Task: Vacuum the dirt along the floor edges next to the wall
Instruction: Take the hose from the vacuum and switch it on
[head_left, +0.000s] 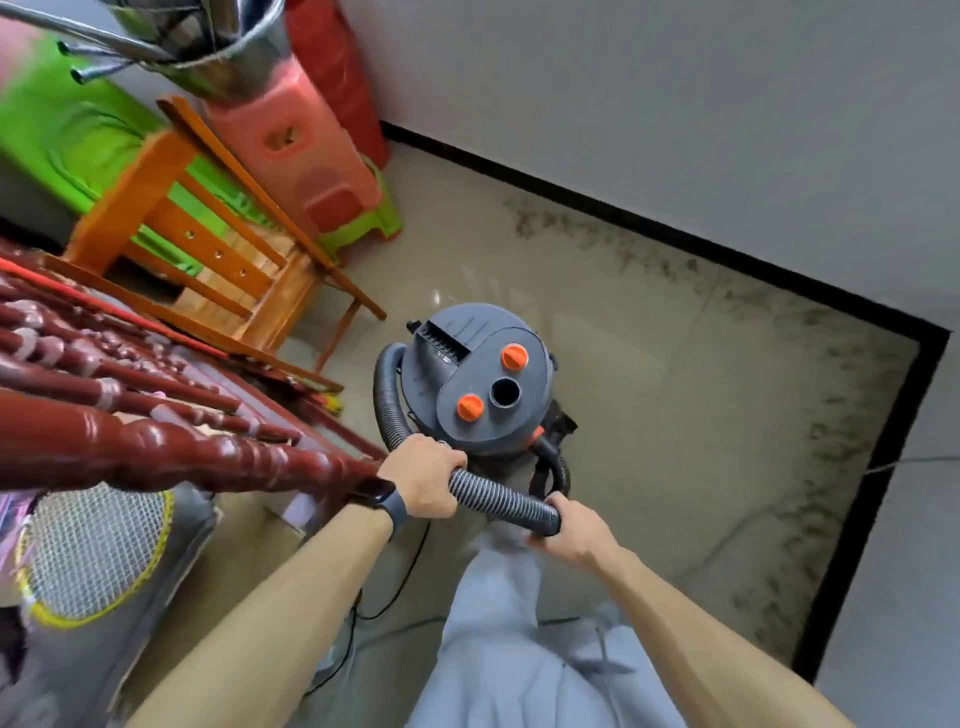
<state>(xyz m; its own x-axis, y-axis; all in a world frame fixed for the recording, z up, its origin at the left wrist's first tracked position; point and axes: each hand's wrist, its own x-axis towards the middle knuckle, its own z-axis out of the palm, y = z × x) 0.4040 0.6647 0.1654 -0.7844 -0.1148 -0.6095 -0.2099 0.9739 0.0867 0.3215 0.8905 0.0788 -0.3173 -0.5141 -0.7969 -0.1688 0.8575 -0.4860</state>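
Now | hands: left hand (426, 480), right hand (571, 530) grip hose (498, 496) | vacuum (478, 374) ahead | chair (208, 249), railing (182, 457) left

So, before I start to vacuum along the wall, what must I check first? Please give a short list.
1. Left hand grip on the hose: ok.
2. Right hand grip on the hose: ok.
3. Dirt in sight: ok.
4. Hose end aimed at the dirt: not ok, it is up at the right hand.
5. Vacuum upright: ok.
6. Vacuum switched on: cannot tell.
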